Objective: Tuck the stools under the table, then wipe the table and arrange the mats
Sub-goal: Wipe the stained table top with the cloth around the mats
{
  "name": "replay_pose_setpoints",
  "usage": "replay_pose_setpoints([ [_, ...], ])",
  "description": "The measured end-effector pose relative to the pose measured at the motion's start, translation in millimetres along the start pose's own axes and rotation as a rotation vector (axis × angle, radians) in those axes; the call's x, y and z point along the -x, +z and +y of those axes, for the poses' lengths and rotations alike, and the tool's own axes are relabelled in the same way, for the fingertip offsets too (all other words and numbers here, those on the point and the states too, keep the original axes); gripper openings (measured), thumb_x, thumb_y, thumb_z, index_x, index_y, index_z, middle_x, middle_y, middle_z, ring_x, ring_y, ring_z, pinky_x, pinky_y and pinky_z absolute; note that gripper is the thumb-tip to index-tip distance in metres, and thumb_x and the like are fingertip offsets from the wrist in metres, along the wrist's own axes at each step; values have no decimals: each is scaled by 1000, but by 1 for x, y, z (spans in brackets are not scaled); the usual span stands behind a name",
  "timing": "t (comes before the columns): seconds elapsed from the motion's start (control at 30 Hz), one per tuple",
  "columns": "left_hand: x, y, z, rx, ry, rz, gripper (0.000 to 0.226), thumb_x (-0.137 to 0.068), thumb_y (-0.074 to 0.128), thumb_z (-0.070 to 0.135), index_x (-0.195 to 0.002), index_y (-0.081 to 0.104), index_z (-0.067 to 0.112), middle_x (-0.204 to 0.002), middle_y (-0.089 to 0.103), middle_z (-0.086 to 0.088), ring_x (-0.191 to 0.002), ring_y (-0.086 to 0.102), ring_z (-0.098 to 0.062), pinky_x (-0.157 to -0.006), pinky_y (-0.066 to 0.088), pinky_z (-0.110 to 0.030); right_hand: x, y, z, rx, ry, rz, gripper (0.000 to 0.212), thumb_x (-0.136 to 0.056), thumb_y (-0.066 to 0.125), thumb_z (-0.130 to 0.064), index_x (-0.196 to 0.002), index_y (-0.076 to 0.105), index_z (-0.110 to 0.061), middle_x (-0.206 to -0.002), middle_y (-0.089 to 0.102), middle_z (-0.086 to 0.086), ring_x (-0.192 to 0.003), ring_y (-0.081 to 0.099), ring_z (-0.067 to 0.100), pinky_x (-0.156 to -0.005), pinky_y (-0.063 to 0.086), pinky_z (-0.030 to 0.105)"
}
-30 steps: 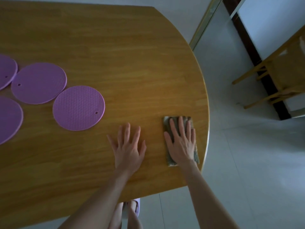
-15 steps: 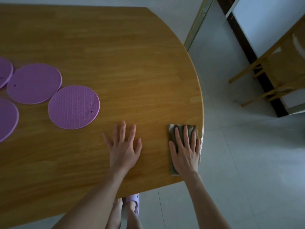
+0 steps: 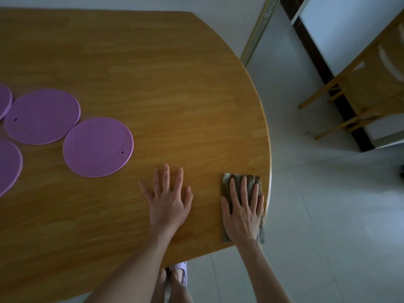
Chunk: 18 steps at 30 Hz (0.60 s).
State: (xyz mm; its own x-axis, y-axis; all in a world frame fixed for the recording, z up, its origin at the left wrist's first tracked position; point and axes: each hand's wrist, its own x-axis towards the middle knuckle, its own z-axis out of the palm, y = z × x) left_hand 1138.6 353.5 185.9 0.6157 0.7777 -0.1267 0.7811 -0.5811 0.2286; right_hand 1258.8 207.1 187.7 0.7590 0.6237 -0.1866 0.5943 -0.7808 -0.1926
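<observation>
Head view looks down on the rounded end of a honey-coloured wooden counter. The right hand lies flat, fingers straight and slightly spread, pressing a folded olive-grey wiping cloth onto the counter just inside its curved right edge. The left hand rests palm down on bare wood beside it, fingers splayed wide, holding nothing. A round purple silicone mat lies well to the left of the hands, its rim meeting a second purple mat; two more are cut off by the left border. A wooden-framed seat stands apart on the tiled floor at the right, not under the counter.

The step in hand looks like wiping, at the edge zone. Next, the cloth probably needs to sweep inward toward the mats, which would have to be lifted or slid aside so the wood beneath gets wiped before they are arranged.
</observation>
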Motion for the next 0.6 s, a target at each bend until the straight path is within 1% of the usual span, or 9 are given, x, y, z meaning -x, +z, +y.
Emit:
replay_pose_setpoints([
  [0.07, -1, 1, -1, -1, 3, 5, 59, -92, 28, 53, -143, 41, 25, -151, 33, -16, -140, 24, -40, -108, 8, -70, 1, 5, -15, 15, -88, -49, 62, -93, 5, -65, -149, -8, -40, -159, -1, -4, -146, -4, 28, -117, -7, 47],
  [0.13, 1, 1, -1, 5, 12, 14, 59, -92, 29, 52, -143, 41, 25, -152, 33, -16, -140, 23, -40, -108, 7, -70, -20, 0, -18, 40, -198, -79, 63, -93, 5, -65, -148, -9, -40, -158, -6, -6, -145, -8, 26, -116, -6, 48],
  [0.17, 1, 1, -2, 7, 14, 17, 59, -92, 29, 52, -143, 41, 24, -152, 32, -16, -140, 23, -39, -108, 7, -69, -34, -5, -13, 55, -216, -77, 64, -92, 6, -66, -148, -9, -40, -158, -7, -7, -146, -10, 26, -117, -7, 47],
  [0.3, 2, 3, 0, 14, -12, 21, 59, -91, 30, 52, -142, 42, 25, -152, 33, -15, -139, 23, -39, -108, 8, -70, -68, -22, 19, 48, -79, -44, 67, -87, 2, -68, -147, -6, -40, -160, -5, -5, -147, -8, 25, -119, -5, 46],
  [0.33, 2, 3, 0, 11, -8, 24, 59, -91, 30, 52, -142, 42, 25, -152, 33, -15, -139, 23, -39, -108, 8, -70, -64, -22, 21, 47, -70, -36, 67, -87, 1, -68, -147, -6, -39, -160, -4, -5, -147, -8, 25, -119, -5, 46],
  [0.4, 1, 2, 1, 18, -14, 27, 59, -91, 30, 52, -142, 42, 25, -153, 31, -15, -140, 22, -39, -109, 6, -69, -50, -20, 14, 48, -95, -56, 67, -86, -1, -69, -146, -9, -39, -159, -9, -6, -146, -13, 24, -117, -10, 45],
  [0.47, -1, 0, 5, 43, -48, 20, 60, -90, 29, 53, -142, 43, 25, -153, 31, -15, -142, 21, -39, -108, 4, -69, -45, -17, 2, 41, -159, -90, 69, -86, -3, -69, -148, -7, -39, -156, -15, -8, -144, -18, 24, -115, -14, 45],
  [0.5, -1, -2, 10, 57, -75, 20, 60, -90, 29, 52, -141, 43, 25, -153, 31, -15, -142, 21, -38, -107, 4, -70, -49, -16, -2, 41, -204, -105, 70, -86, -3, -69, -149, -4, -38, -155, -16, -9, -144, -18, 24, -115, -14, 45],
  [0.6, -6, -5, 34, 93, -134, 36, 59, -89, 29, 50, -141, 44, 25, -152, 33, -15, -142, 22, -38, -108, 3, -70, -86, -22, -3, 94, -333, -92, 65, -91, 5, -65, -150, 2, -38, -156, -11, -9, -147, -8, 27, -118, -6, 48],
])
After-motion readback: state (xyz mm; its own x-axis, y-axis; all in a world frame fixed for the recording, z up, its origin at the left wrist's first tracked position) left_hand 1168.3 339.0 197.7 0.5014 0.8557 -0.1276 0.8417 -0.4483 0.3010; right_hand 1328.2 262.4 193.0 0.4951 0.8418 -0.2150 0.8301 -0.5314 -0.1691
